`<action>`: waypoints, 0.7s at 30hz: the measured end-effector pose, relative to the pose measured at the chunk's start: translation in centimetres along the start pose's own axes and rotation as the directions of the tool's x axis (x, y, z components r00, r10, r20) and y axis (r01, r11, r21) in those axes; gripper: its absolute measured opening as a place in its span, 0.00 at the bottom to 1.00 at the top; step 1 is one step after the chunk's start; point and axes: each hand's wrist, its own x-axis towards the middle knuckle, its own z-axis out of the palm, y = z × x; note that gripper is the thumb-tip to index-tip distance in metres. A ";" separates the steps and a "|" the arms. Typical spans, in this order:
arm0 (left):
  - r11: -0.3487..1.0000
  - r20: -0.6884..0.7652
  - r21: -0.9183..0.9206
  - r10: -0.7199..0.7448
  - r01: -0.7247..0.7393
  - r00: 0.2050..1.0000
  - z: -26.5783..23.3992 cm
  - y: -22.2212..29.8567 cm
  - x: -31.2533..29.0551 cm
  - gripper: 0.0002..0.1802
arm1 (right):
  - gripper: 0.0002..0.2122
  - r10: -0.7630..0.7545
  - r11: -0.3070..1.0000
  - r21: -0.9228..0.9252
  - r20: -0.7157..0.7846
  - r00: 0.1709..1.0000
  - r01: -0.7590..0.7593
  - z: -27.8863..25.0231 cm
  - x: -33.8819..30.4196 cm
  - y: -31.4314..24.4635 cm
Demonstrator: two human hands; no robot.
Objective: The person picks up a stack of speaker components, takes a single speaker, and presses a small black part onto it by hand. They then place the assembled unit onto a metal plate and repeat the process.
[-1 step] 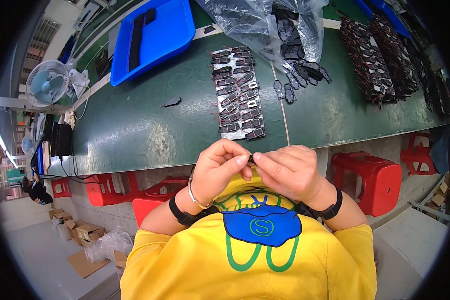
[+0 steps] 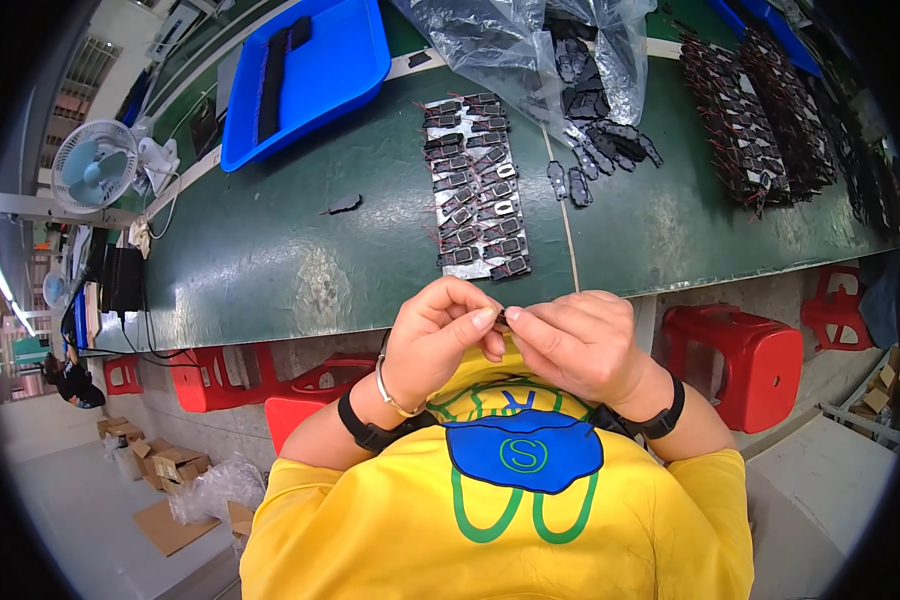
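Observation:
My left hand [image 2: 432,338] and my right hand [image 2: 582,342] meet just off the table's near edge, fingertips pinched together. Between them is a small black part [image 2: 501,317], mostly covered by the fingers, so its exact kind is hidden. Straight beyond the hands, a pale strip [image 2: 467,145] lies on the table, bearing two rows of small black speaker-like modules [image 2: 460,256] with thin red wires. To its right, loose black plastic pieces [image 2: 578,186] spill from a clear plastic bag [image 2: 500,45].
On the green table [image 2: 290,240] are a blue tray [image 2: 355,75] with a long black bundle, one stray black piece [image 2: 345,204], and dense rows of wired modules [image 2: 740,130] at the right. Red stools [image 2: 735,365] stand along the near edge. A fan [image 2: 95,167] is at the left.

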 end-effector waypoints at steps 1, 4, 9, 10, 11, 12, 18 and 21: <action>1.000 -0.001 0.000 0.002 -0.002 1.000 0.1 0.0 0.0 0.06 | 0.16 -0.010 1.000 -0.005 0.007 1.000 0.010 0.0 0.0 0.1; 0.997 -0.013 -0.069 -0.033 0.032 0.999 0.4 0.1 0.1 0.06 | 0.15 -0.027 1.000 -0.007 0.010 1.000 0.027 -0.2 -0.1 0.1; 0.989 -0.002 -0.111 -0.100 0.099 0.995 0.6 0.4 0.3 0.07 | 0.15 -0.059 0.998 -0.007 -0.009 0.998 0.059 -0.2 -0.1 0.3; 0.989 -0.021 -0.074 -0.132 0.130 0.991 0.7 0.6 0.2 0.07 | 0.15 -0.068 0.998 -0.010 -0.015 0.998 0.068 -0.1 0.0 0.4; 0.986 -0.042 -0.036 -0.163 0.162 0.986 0.8 0.8 0.2 0.07 | 0.15 -0.069 0.998 -0.008 -0.013 0.998 0.069 -0.1 0.0 0.4; 0.981 -0.061 0.002 -0.193 0.194 0.979 0.8 0.9 0.1 0.08 | 0.15 -0.067 0.998 -0.016 -0.010 0.998 0.067 -0.1 0.0 0.4; 0.932 -0.149 0.324 -0.117 0.161 0.982 1.0 1.1 -0.3 0.08 | 0.15 -0.070 0.997 -0.040 0.001 0.998 0.070 -0.1 -0.2 0.2; 0.891 -0.176 0.429 -0.079 0.148 0.981 1.1 1.2 -0.4 0.09 | 0.15 -0.077 0.995 -0.055 0.004 0.997 0.077 0.1 -0.4 0.2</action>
